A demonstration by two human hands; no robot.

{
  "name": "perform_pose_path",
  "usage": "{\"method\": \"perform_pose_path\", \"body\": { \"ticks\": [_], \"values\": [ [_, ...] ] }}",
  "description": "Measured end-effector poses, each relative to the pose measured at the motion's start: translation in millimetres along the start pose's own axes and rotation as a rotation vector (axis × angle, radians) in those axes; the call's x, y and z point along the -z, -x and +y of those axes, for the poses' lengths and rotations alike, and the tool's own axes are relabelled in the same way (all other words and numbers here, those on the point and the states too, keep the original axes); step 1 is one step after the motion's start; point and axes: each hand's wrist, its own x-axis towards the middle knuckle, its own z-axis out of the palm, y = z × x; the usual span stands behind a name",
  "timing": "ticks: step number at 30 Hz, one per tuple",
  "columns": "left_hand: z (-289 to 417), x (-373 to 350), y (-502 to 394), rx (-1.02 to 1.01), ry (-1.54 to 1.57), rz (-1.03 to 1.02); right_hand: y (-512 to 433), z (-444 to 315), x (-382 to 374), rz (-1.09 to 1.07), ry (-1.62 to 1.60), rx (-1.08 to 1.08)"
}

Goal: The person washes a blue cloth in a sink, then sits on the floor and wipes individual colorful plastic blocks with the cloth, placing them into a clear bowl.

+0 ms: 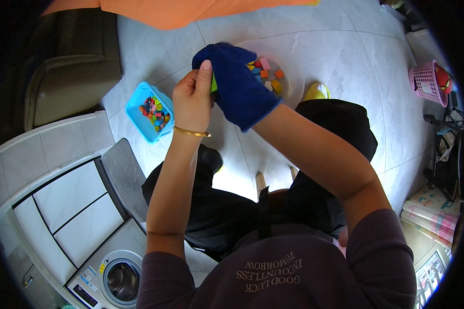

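Observation:
In front of me my left hand (195, 90), with a gold bangle on its wrist, grips a bright green block (214, 82). Only a narrow strip of the block shows, so its full shape is hidden. My right hand (232, 83) is inside a navy-blue fabric mitt (237, 92), which presses round the block from the other side. Its fingers are covered by the cloth. Beyond the mitt, a translucent round basin (294, 77) on the floor holds several coloured toy blocks (264, 73). Part of the basin is hidden behind the mitt.
A light-blue plastic bin (135, 104) with small coloured blocks (156, 116) stands on the left. An orange cloth surface (170, 15) crosses the top edge. Leftward are a dark leather seat (67, 81) and a washing machine (121, 280). A pink basket (423, 83) stands far right.

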Motion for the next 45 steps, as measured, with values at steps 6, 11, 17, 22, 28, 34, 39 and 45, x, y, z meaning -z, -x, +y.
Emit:
{"method": "perform_pose_path", "body": {
  "ticks": [6, 11, 17, 22, 28, 34, 39, 45],
  "values": [
    [4.2, 4.7, 2.1, -0.016, -0.154, -0.211, -10.2, 2.1, 2.0, 0.07, 0.008, 0.177],
    [2.1, 15.4, -1.3, 0.017, -0.096, -0.217, 0.8, 4.9, 0.8, 0.046, 0.418, 0.194],
    [4.1, 17.6, 2.8, -0.229, -0.345, -0.247, -9.5, 12.2, -7.5, 0.085, 0.093, 0.463],
    [4.5, 12.1, 9.3, -0.271, -0.405, -0.325, -20.1, 9.4, 8.4, -0.059, 0.032, 0.375],
    [0.2, 0.4, 1.2, -0.076, 0.305, -0.092, -10.5, -17.4, 14.2, 0.055, 0.346, 0.31],
    [0.2, -4.4, 4.1, -0.235, 0.235, -0.151, -25.1, -13.0, 16.7, 0.155, 0.213, 0.226],
    [-0.3, 8.6, 5.2, -0.116, -0.193, -0.38, -41.2, -11.5, 34.6, 0.261, 0.784, 0.39],
    [-6.4, 2.9, 5.4, -0.01, 0.172, -0.252, -24.2, -16.3, 11.5, 0.162, 0.449, 0.268]
  ]
}}
